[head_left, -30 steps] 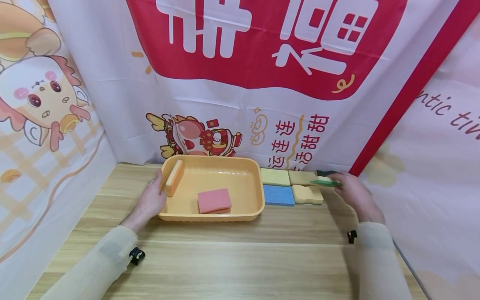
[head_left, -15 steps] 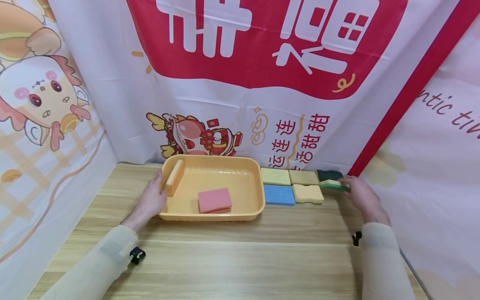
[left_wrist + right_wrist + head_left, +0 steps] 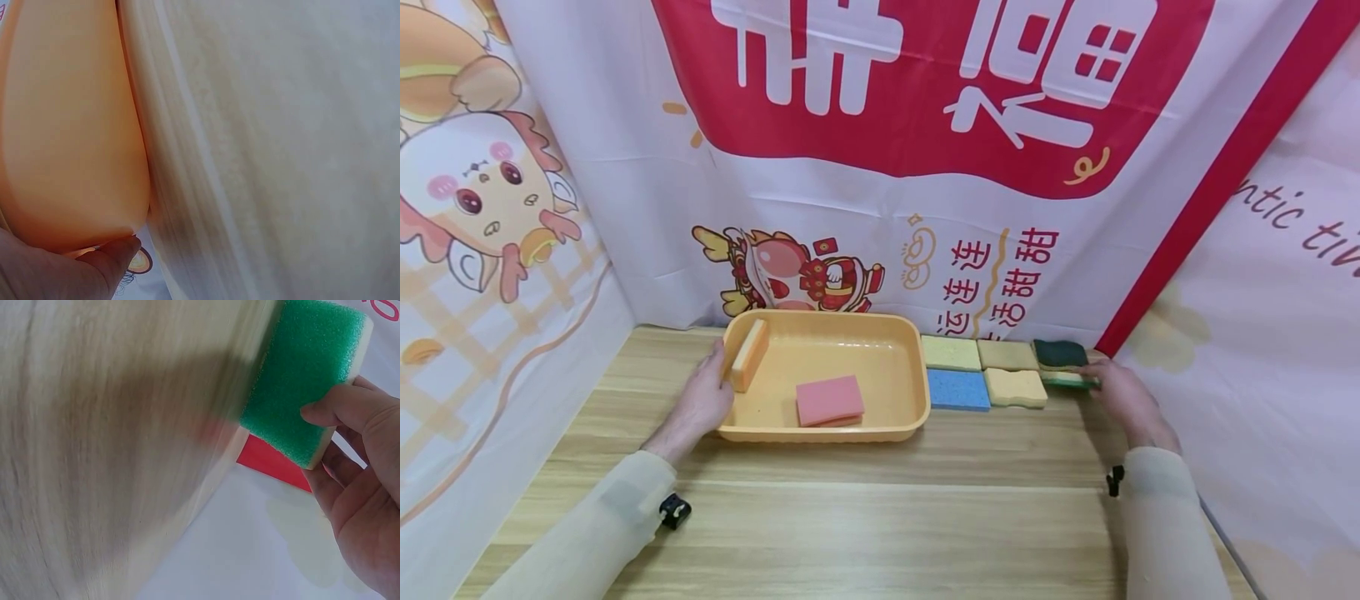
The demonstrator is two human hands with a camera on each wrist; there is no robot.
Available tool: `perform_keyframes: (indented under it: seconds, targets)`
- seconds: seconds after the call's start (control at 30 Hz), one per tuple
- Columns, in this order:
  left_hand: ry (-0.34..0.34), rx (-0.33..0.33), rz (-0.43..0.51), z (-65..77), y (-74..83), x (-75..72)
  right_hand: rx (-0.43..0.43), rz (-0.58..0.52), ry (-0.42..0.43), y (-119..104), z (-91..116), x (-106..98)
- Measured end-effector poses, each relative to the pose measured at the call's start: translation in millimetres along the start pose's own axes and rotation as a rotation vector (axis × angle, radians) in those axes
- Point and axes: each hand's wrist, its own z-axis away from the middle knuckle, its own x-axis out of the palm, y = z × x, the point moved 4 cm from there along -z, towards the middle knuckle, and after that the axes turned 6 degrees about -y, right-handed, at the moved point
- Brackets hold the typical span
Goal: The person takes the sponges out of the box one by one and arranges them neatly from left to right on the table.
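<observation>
In the head view my left hand (image 3: 706, 396) grips the left end of a yellow-orange plastic tray (image 3: 820, 434). The left wrist view shows its thumb against the outside of the tray wall (image 3: 75, 125). A pink sponge (image 3: 829, 400) lies inside the tray, and an orange-and-cream sponge (image 3: 751, 357) leans on its left wall. At the far right, my right hand (image 3: 1127, 398) holds a green-and-cream scouring sponge (image 3: 306, 369) low over the table, thumb on the green face and fingers on the other side. Just behind it lies a dark green sponge (image 3: 1060, 353).
Right of the tray, a pale yellow sponge (image 3: 951, 353) and a tan sponge (image 3: 1007, 356) lie along the back. In front of them are a blue sponge (image 3: 958, 392) and a cream wavy-edged sponge (image 3: 1015, 388). Printed cloth walls (image 3: 820, 208) bound the table.
My right hand has moved the green-and-cream sponge right, then a little nearer and lower, uncovering the dark green sponge. My left hand and the tray have stayed put.
</observation>
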Motion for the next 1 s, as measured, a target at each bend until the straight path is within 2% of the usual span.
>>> perform_keyframes:
  seconds: [0.13,0.33,0.6,0.63,0.73,0.8,0.83,0.87,1.0]
  targets:
    - [0.000,0.002,0.000,0.4,0.1,-0.2,-0.018,-0.002,-0.015,0,-1,1]
    - [-0.002,-0.007,0.007,1.5,0.3,-0.9,-0.132,0.005,0.011,-5,1,1]
    - [-0.002,-0.010,-0.008,1.0,-0.3,-1.1,-0.239,0.004,0.051,-6,2,3]
    - [-0.002,-0.010,-0.007,0.8,-0.6,-1.2,-0.261,-0.003,0.054,0,-1,6]
    - [-0.003,-0.006,-0.009,0.2,-0.9,-1.2,-0.366,-0.007,0.089,56,-32,41]
    - [-0.002,-0.005,-0.009,-0.2,-1.0,-1.1,-0.403,-0.001,0.112,88,-50,62]
    - [-0.002,-0.004,-0.010,-0.3,-1.0,-1.2,-0.422,0.003,0.122,93,-53,65]
    - [-0.001,-0.004,-0.012,-0.5,-1.0,-1.1,-0.419,0.005,0.118,91,-53,65]
    - [-0.001,-0.007,-0.015,-0.9,-0.7,-0.6,-0.300,-0.002,0.053,13,-16,19]
